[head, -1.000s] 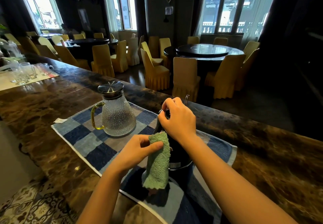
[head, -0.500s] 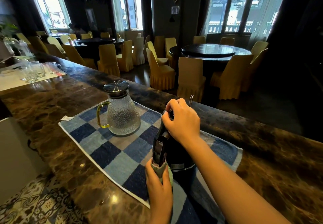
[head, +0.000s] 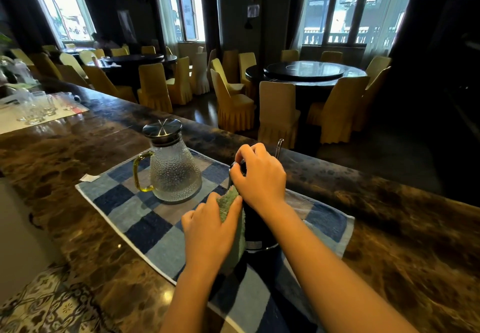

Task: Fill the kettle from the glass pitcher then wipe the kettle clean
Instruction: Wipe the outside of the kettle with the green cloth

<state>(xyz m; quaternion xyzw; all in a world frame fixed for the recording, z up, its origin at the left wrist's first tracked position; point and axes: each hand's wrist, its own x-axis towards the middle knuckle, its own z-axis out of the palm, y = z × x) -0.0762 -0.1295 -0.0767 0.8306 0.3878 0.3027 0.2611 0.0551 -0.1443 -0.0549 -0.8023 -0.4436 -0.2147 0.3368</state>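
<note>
A black kettle [head: 257, 231] stands on a blue checked towel [head: 140, 218] on the marble counter. My right hand [head: 259, 176] grips the kettle's top from above. My left hand [head: 210, 231] presses a green cloth [head: 233, 218] against the kettle's left side. Most of the kettle is hidden by my hands and the cloth. The dimpled glass pitcher [head: 174, 171] with a steel lid and a yellow-green handle stands upright on the towel, left of the kettle and apart from it.
The brown marble counter [head: 389, 228] runs left to right, with its far edge just behind the kettle. Several drinking glasses [head: 39, 109] sit on a tray at the far left. A thin metal rod [head: 279, 148] sticks up behind my right hand. Tables and yellow chairs [head: 278, 109] fill the room beyond.
My left hand has moved the green cloth from the kettle's base up along its left side to just under my right hand. My right hand has stayed on the kettle's top.
</note>
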